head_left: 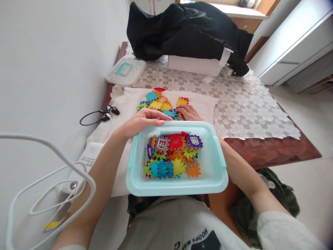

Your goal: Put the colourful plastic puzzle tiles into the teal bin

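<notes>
A light teal plastic bin (pixel 215 173) is in front of my body, its bottom covered with colourful interlocking plastic tiles (pixel 175 141). My left hand (pixel 149 118) lies at the bin's far left rim, fingers stretched out toward the right. Just beyond that rim, a pile of similar tiles (pixel 156 104) in yellow, blue, orange and red sits on a white cloth. Over the pile's right side reaches my right hand (pixel 189 113), its fingers spread and bent down onto the tiles near a yellow tile (pixel 182 101). The bin's edge hides part of this hand.
Black neckband earphones (pixel 100 114) lie on the left of the white cloth (pixel 205 104). A clear lid with a teal handle (pixel 126 71) is at the back left. Black fabric (pixel 187 31) drapes over a white box (pixel 194 65). A white cable (pixel 49 144) loops at the left.
</notes>
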Demonstrator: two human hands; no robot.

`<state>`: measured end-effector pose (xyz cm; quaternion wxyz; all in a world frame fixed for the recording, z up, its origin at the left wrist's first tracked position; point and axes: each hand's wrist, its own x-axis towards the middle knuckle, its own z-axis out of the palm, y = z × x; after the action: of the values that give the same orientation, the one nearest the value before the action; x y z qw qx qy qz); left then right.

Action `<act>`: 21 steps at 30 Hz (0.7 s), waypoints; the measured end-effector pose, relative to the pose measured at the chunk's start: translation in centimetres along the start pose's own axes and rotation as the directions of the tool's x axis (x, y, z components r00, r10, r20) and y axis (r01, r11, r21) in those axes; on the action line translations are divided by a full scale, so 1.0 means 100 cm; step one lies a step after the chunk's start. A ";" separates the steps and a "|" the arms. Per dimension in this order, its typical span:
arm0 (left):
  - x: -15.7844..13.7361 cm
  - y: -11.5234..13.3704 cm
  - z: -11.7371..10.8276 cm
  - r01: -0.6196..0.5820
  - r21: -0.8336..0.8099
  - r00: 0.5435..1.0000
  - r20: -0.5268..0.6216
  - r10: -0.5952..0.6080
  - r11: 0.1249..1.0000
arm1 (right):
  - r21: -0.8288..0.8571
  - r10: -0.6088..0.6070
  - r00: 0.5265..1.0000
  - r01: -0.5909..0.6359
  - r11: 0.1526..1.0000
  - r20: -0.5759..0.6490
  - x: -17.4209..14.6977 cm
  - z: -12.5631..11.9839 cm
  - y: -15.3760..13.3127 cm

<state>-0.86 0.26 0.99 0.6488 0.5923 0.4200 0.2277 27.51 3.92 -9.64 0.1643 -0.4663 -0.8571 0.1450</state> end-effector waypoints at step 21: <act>0.000 0.000 0.000 0.020 -0.005 0.999 -0.026 -0.020 1.000 | 0.009 0.052 0.997 -0.052 0.999 -0.049 -0.002 -0.005 -0.003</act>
<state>-0.83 0.23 0.95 0.6467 0.5836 0.4339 0.2299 27.64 3.64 -9.12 0.1834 -0.4911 -0.8398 0.1410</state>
